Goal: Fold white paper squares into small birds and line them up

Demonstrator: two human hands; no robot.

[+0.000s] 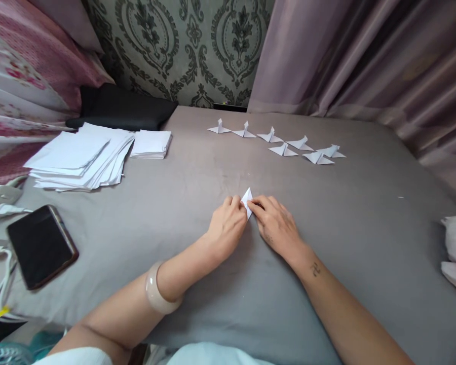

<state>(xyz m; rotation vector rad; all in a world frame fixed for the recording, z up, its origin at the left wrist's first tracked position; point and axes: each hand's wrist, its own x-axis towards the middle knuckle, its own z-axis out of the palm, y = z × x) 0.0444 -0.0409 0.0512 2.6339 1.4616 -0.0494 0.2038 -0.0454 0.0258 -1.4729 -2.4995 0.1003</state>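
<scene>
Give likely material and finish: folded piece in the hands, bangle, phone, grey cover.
Piece: paper, matte; thin, with sharp creases.
Bangle: glossy; bright highlights on a smooth, pale band. Stone, glass or plastic, can't tell.
Phone: probably glass front; smooth, dark, flat face.
Cover: probably fabric, fairly matte; soft ripples near the phone.

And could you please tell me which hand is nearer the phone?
Left: the left hand is right of the phone, holding the folded paper from its left; the right hand, farther off, is at its right.
</scene>
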